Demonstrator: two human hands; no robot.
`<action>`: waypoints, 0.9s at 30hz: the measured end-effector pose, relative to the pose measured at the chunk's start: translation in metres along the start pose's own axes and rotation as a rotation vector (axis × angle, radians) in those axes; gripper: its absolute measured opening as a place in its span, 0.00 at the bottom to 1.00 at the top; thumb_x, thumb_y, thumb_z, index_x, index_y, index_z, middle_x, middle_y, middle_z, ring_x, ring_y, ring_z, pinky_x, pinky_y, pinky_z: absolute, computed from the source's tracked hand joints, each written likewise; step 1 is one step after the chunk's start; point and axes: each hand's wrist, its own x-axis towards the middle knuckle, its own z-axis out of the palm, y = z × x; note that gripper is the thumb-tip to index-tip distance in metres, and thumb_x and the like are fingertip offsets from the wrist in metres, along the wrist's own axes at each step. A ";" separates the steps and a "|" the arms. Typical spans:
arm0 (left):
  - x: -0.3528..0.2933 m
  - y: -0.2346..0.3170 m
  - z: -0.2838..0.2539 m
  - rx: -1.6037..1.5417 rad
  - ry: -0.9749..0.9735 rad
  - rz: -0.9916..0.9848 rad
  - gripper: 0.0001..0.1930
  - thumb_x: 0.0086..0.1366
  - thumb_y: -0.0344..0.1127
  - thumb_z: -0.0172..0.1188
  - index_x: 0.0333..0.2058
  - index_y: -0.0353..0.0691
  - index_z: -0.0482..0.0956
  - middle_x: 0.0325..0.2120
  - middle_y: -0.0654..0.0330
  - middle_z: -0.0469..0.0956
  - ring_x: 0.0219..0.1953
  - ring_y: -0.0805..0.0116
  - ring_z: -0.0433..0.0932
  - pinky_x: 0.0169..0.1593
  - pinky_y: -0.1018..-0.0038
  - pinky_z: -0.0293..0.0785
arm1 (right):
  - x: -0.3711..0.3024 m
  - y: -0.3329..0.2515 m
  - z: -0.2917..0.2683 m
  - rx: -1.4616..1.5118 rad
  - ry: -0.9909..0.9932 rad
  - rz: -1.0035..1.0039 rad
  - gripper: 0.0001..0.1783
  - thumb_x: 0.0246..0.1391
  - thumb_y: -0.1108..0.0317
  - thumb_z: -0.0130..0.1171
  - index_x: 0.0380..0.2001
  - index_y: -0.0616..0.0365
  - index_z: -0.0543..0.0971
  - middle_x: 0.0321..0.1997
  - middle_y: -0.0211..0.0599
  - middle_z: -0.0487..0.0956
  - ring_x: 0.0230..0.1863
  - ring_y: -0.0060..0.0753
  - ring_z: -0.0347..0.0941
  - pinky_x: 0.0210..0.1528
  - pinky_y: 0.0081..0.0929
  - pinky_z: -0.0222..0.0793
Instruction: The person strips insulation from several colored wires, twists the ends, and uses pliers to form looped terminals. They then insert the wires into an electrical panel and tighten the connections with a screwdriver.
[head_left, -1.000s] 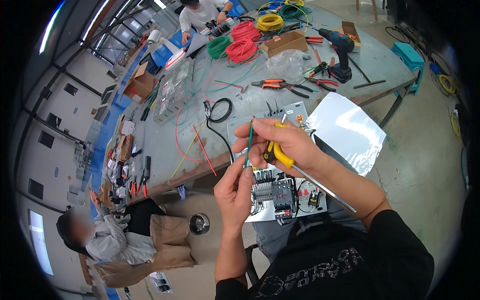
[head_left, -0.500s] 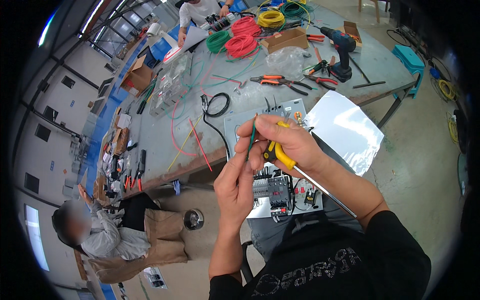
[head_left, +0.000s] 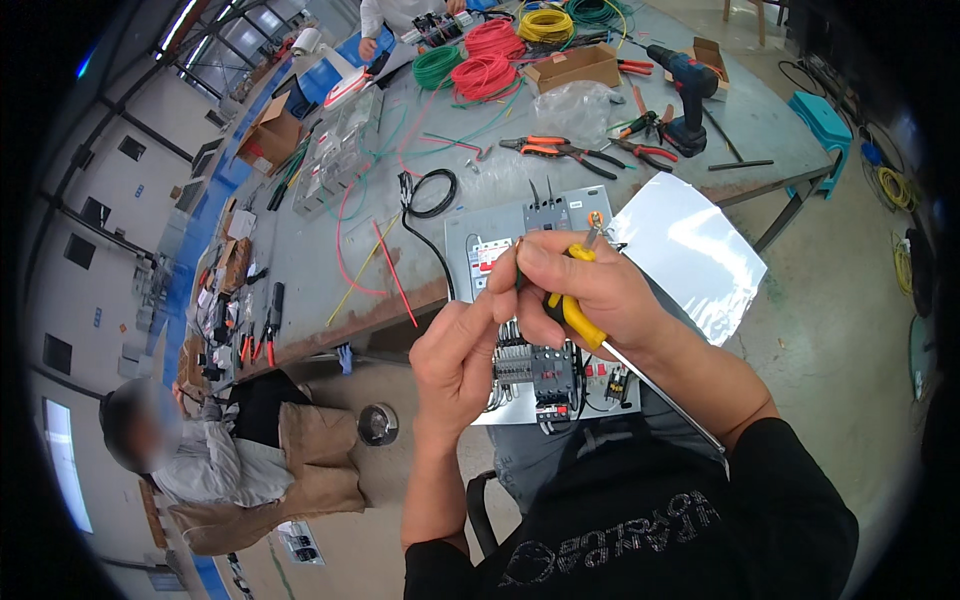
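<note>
Above a metal mounting plate (head_left: 461, 236), my two hands meet with fingertips together. A short green wire (head_left: 518, 277) is pinched between them. Only a dark sliver of it and a coppery tip show now; my fingers cover the rest. My left hand (head_left: 455, 355) is closed on the wire's lower part. My right hand (head_left: 590, 290) pinches its upper end with thumb and forefinger. Tucked in that same hand is a screwdriver (head_left: 583, 322) with a yellow and black handle, its long shaft lying back along my forearm. Below the hands, a black contactor (head_left: 553, 380) sits on the plate.
The plate reaches from the workbench (head_left: 400, 285) over my lap. Beyond lie orange-handled pliers (head_left: 560, 150), red wire coils (head_left: 487, 75) and a cordless drill (head_left: 688, 95). A glossy white sheet (head_left: 690, 260) is at the right. One person (head_left: 210, 450) sits left; another works across the bench.
The green wire, plainly visible between my fingers before, is now mostly covered by them. My left hand has shifted slightly left and down. The screwdriver has tilted a little within my right hand.
</note>
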 end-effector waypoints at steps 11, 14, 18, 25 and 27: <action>0.031 0.005 -0.048 0.487 -0.266 0.300 0.19 0.51 0.26 0.69 0.45 0.44 0.87 0.24 0.65 0.73 0.24 0.66 0.74 0.27 0.68 0.68 | -0.012 0.005 -0.007 -0.051 -0.018 0.121 0.19 0.72 0.57 0.58 0.39 0.66 0.83 0.27 0.33 0.79 0.19 0.19 0.68 0.23 0.18 0.63; 0.043 0.019 -0.057 0.628 -0.324 0.402 0.15 0.50 0.33 0.74 0.38 0.43 0.85 0.27 0.65 0.78 0.26 0.64 0.75 0.28 0.66 0.68 | -0.012 0.005 -0.008 -0.082 -0.033 0.147 0.19 0.72 0.57 0.58 0.38 0.66 0.83 0.24 0.32 0.77 0.18 0.18 0.67 0.22 0.18 0.62; 0.057 0.021 -0.066 0.768 -0.388 0.567 0.14 0.51 0.40 0.74 0.35 0.45 0.82 0.28 0.67 0.76 0.28 0.67 0.72 0.31 0.68 0.64 | -0.011 0.010 -0.008 -0.095 -0.033 0.205 0.19 0.71 0.58 0.59 0.37 0.66 0.83 0.20 0.28 0.75 0.16 0.15 0.64 0.21 0.17 0.59; 0.074 0.021 -0.065 0.752 -0.583 0.614 0.13 0.52 0.39 0.73 0.35 0.46 0.81 0.30 0.68 0.74 0.31 0.68 0.72 0.35 0.68 0.64 | -0.011 0.016 -0.011 -0.201 0.013 0.320 0.19 0.71 0.57 0.58 0.37 0.66 0.81 0.19 0.29 0.74 0.15 0.18 0.63 0.21 0.20 0.60; 0.068 0.013 -0.061 0.739 -0.576 0.591 0.13 0.52 0.39 0.73 0.36 0.46 0.82 0.29 0.68 0.74 0.31 0.68 0.72 0.34 0.68 0.63 | -0.009 0.023 -0.018 -0.149 0.034 0.342 0.19 0.71 0.57 0.58 0.40 0.66 0.82 0.23 0.31 0.76 0.16 0.17 0.64 0.21 0.19 0.60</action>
